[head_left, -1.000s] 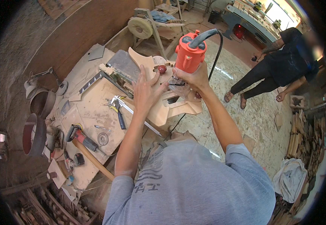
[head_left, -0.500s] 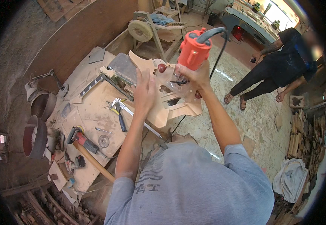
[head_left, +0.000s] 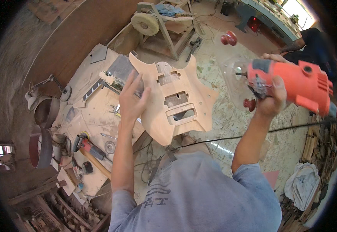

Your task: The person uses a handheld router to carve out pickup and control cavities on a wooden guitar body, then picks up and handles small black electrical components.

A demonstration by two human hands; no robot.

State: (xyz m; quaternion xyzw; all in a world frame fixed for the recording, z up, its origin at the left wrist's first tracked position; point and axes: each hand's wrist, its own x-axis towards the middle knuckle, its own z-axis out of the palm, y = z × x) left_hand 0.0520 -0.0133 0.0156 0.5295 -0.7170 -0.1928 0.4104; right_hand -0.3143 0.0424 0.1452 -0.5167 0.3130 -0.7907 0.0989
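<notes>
A pale wooden guitar body (head_left: 155, 116) with cut pockets and pointed horns lies at the middle, on the edge of the workbench. My left hand (head_left: 132, 96) rests on its left side, fingers apart. My right hand (head_left: 271, 98) grips a red handheld router (head_left: 300, 87), raised off the body to the right and turned on its side. The router has a clear round base plate (head_left: 234, 85) and dark red knobs (head_left: 228, 38). A caliper and pliers lie partly hidden left of the body.
The cluttered workbench (head_left: 87, 120) holds an angle grinder (head_left: 91, 147) and lamp (head_left: 31, 100). A black cable (head_left: 226, 139) runs across. A wheeled wooden stand (head_left: 168, 42) is behind. Another person (head_left: 317, 50) stands at upper right by a machine (head_left: 253, 15). Wood offcuts (head_left: 309, 143) pile at right.
The router has been lifted off the guitar body, moved right and tipped sideways in my right hand, uncovering the body's pockets. My left hand has shifted slightly left along the body.
</notes>
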